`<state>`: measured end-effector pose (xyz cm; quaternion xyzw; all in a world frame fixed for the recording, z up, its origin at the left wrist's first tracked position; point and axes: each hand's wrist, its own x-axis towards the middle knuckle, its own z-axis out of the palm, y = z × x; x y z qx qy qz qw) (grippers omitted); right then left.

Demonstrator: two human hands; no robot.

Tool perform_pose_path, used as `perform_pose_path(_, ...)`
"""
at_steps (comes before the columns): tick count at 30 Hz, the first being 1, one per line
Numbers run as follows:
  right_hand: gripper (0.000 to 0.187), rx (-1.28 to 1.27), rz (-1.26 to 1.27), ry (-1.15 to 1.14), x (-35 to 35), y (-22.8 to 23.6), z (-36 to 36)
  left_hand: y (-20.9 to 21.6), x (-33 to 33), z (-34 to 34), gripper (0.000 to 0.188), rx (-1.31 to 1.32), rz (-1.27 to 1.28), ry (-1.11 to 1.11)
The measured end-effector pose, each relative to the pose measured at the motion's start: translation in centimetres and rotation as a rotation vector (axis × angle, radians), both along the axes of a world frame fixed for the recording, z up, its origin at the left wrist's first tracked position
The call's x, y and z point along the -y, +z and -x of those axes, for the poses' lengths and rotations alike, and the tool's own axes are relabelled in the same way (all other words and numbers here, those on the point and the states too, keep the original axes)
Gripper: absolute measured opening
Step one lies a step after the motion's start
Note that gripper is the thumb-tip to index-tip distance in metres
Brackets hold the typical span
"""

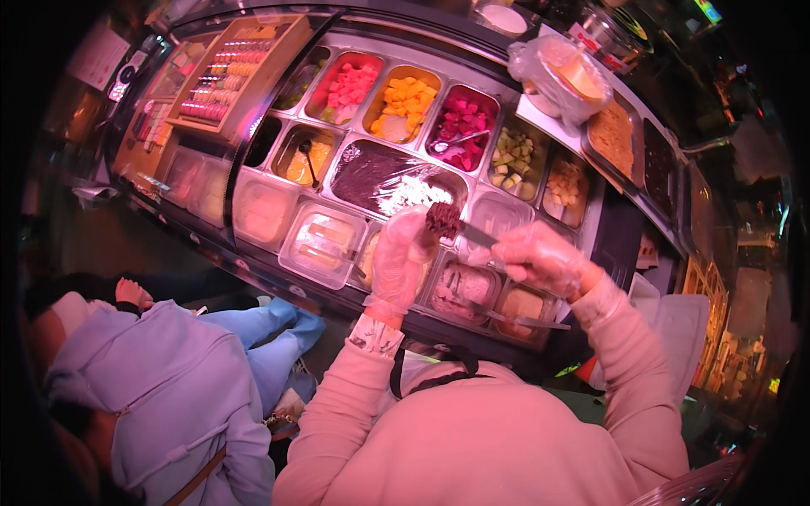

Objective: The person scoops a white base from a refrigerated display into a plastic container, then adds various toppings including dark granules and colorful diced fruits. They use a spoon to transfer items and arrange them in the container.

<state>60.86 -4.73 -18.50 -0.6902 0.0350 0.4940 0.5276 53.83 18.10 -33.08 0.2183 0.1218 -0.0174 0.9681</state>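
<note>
Only one view on my end, the head cam. My left hand, in a thin clear glove, is up near the middle of the counter with its fingers curled in. Can't tell if they're gripping anything, it's too washed out there. My right hand, gloved too, has its fingers closed around a spatula, the metal blade pointing left. The sticky dark clump sits at the tip of that blade, right beside my left fingers, though I can't make out whether they touch it.

Behind the hands there's a pan with a dark purplish mass in it, really shiny at one end. Past that, a row of pans: pink cubes, orange-yellow cubes, magenta cubes and pale green cubes. A dark spoon stands in some yellow stuff off to the left. Nearer me is a clear tub, and over on the left, a person in a lavender hoodie.
</note>
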Motion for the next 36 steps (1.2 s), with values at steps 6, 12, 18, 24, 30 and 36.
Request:
perform_pose_path(6,0.031,-0.085,0.001,-0.085,0.5,-0.1,4.9,2.4,3.6,1.0,0.022,0.172,-0.436,0.051)
perform_pose_path(12,0.023,-0.125,-0.077,-0.134,0.8,-1.6,7.6,2.1,4.1,2.5,0.015,-0.076,-0.444,0.090)
perform_pose_path(18,0.025,-0.220,-0.082,-0.107,0.3,0.8,8.0,2.2,2.2,3.6,0.032,-0.056,-0.275,-0.023)
perform_pose_path(24,0.023,-0.238,-0.149,-0.113,-0.9,1.7,8.8,3.3,2.1,4.1,0.030,-0.190,-0.105,0.089)
perform_pose_path(30,0.021,-0.166,-0.047,-0.009,-1.2,3.4,7.6,7.5,1.1,5.4,0.022,-0.043,-0.171,-0.195)
perform_pose_path(36,0.020,-0.180,0.070,0.017,-3.1,5.2,7.5,6.3,1.4,5.3,0.025,-0.047,-0.361,-0.077)
